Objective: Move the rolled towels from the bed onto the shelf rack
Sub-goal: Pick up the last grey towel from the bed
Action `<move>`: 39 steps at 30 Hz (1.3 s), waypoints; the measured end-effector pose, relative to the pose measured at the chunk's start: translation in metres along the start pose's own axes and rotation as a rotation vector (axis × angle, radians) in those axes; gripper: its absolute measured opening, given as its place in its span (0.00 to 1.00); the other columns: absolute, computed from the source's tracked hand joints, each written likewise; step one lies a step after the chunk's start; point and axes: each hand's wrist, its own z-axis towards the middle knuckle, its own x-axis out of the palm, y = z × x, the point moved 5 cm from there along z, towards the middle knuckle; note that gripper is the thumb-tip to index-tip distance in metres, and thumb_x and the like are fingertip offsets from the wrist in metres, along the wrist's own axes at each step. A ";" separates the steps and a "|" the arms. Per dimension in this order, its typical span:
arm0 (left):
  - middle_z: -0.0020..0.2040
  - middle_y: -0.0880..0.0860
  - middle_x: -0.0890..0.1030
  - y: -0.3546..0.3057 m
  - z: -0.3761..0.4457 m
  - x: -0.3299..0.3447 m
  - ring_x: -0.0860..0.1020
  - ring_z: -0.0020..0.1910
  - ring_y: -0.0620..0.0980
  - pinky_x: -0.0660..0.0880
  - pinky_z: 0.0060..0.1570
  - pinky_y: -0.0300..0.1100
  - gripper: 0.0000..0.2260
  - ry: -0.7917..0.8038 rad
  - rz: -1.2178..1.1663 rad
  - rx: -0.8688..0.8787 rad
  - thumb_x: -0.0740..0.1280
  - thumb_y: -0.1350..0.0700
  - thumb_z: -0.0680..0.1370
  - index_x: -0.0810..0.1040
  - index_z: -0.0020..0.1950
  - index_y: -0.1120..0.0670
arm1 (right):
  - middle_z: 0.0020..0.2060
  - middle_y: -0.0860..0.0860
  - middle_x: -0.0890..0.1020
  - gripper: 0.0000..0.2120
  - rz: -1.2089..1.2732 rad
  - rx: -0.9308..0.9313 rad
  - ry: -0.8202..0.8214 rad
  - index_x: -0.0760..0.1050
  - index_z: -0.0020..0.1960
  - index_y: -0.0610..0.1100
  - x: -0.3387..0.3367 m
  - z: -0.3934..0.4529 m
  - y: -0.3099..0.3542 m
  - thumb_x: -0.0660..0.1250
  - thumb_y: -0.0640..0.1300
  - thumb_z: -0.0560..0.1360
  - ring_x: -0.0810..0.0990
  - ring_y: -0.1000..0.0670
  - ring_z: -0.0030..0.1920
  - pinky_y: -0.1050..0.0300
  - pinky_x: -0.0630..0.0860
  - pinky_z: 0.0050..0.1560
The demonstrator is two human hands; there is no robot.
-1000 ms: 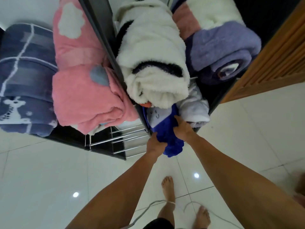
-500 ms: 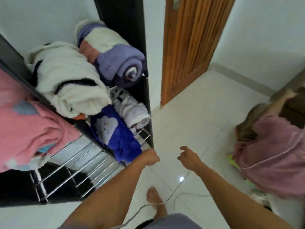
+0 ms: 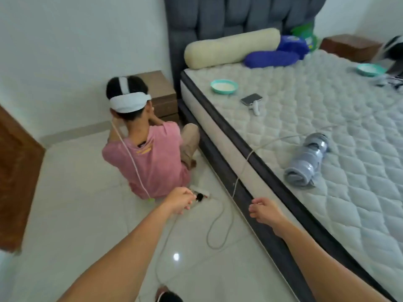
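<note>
Two bare hands reach out low over the tiled floor (image 3: 72, 205), both holding nothing. The left hand (image 3: 180, 202) has its fingers curled loosely inward over a white cable (image 3: 214, 232) — whether they touch it, I cannot tell. The right hand (image 3: 265, 211) hangs beside the bed (image 3: 220, 136) edge, fingers loosely bent and slightly apart. Beyond the right fingertips and off to their right, well apart, a grey-blue rolled towel (image 3: 307, 163) lies on the quilted mattress. Just past the left fingers a person in a pink shirt (image 3: 150, 158) sits on the floor. Farther beyond — a phone (image 3: 251, 99), a teal bowl (image 3: 224, 86), a cream bolster (image 3: 231, 47) and a blue rolled towel (image 3: 270, 58) near the headboard.
</note>
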 end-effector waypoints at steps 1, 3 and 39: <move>0.36 0.50 0.74 -0.025 0.007 0.031 0.72 0.30 0.45 0.62 0.30 0.35 0.07 0.064 0.036 0.028 0.64 0.57 0.79 0.72 0.40 0.51 | 0.38 0.44 0.80 0.03 0.066 0.034 -0.065 0.74 0.46 0.43 -0.032 -0.002 -0.012 0.64 0.37 0.73 0.77 0.46 0.35 0.56 0.70 0.32; 0.36 0.49 0.74 -0.067 0.019 0.087 0.72 0.31 0.44 0.64 0.30 0.35 0.07 0.196 0.094 0.062 0.64 0.55 0.79 0.71 0.41 0.50 | 0.42 0.44 0.81 0.04 0.170 0.080 -0.183 0.74 0.48 0.44 -0.082 -0.006 -0.033 0.64 0.38 0.74 0.79 0.46 0.39 0.56 0.72 0.35; 0.63 0.63 0.72 -0.265 0.282 0.398 0.77 0.58 0.63 0.76 0.56 0.62 0.37 0.521 -0.003 -0.669 0.78 0.44 0.65 0.69 0.68 0.56 | 0.66 0.40 0.74 0.47 0.029 0.313 -0.149 0.58 0.72 0.34 -0.339 0.326 -0.025 0.73 0.59 0.66 0.74 0.42 0.65 0.54 0.73 0.59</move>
